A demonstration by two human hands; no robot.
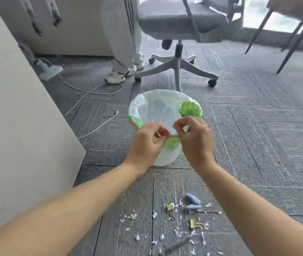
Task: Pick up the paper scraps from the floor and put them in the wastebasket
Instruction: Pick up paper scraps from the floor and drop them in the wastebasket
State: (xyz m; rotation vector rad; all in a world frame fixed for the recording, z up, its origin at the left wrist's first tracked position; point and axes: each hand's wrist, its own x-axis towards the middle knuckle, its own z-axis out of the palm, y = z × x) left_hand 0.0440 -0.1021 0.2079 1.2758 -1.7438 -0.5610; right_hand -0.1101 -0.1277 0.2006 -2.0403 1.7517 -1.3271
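The wastebasket stands on the grey carpet, lined with a white bag that has a green drawstring along its rim. Both hands hover over the basket's near rim. My left hand and my right hand each have thumb and fingers curled together and pinch the green drawstring, which stretches between them. Motion blur hides any scrap in the fingers. Several small white paper scraps lie scattered on the floor in front of me, below my forearms.
Among the scraps lie a blue stapler, two gold binder clips and a pen. An office chair and a person's legs stand behind the basket. White cables trail left beside a cabinet.
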